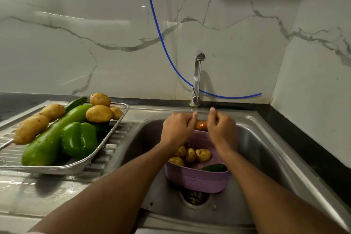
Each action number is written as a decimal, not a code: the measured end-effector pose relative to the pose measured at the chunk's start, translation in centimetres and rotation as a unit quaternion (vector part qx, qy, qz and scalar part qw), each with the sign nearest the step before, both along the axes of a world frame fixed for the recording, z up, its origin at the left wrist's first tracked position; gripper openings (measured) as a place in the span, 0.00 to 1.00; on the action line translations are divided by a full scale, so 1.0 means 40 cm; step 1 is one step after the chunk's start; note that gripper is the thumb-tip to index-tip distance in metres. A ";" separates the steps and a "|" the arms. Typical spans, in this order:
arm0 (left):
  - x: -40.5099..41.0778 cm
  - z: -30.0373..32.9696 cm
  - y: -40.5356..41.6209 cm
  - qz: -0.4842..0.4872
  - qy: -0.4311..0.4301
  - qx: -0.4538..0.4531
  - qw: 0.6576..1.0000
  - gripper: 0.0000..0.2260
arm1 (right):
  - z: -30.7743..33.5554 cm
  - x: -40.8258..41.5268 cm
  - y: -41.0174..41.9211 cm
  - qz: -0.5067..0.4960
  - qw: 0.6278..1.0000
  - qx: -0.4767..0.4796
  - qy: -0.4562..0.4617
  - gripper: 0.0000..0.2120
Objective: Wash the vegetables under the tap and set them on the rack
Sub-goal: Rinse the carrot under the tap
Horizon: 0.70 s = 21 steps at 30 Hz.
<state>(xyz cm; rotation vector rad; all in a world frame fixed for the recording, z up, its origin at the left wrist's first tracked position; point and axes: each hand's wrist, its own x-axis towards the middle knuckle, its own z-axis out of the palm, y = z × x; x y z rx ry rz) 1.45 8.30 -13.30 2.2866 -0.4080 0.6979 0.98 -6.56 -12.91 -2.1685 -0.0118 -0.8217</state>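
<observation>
both hands hold an orange carrot (pixel 201 125) under the running chrome tap (pixel 197 80).

the left hand (pixel 177 129) and right hand (pixel 222 129) each curl their fingers round one end of the carrot, above a lilac plastic basket (pixel 197 179) in the steel sink (pixel 266 148). the basket holds small brown potatoes (pixel 203 155) and a dark green cucumber (pixel 213 167). on the left drainboard, a metal mesh rack (pixel 106 138) carries a green bell pepper (pixel 78 139), a long pale green gourd (pixel 51 138) and more potatoes.

Rack (pixel 121 112) left of sink (pixel 266 138) (basket (pixel 197 178) inside it).
</observation>
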 end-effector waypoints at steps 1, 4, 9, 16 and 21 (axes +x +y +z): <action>-0.001 -0.010 0.010 -0.005 0.044 0.049 0.998 0.22 | -0.018 -0.002 -0.011 0.007 0.993 -0.037 0.111 0.21; -0.008 -0.024 0.018 -0.033 0.077 0.114 0.990 0.23 | -0.033 -0.003 -0.025 -0.007 0.983 -0.085 0.165 0.23; -0.007 -0.004 0.015 -0.029 0.071 0.051 0.996 0.21 | -0.016 0.005 -0.019 -0.001 0.988 -0.036 0.150 0.23; -0.058 0.039 -0.020 -0.138 0.152 0.234 0.950 0.09 | -0.037 0.019 -0.036 0.003 0.976 -0.091 0.197 0.24; -0.070 0.106 -0.032 -0.092 0.195 0.240 0.947 0.08 | -0.027 0.013 -0.032 0.070 0.980 0.051 0.178 0.35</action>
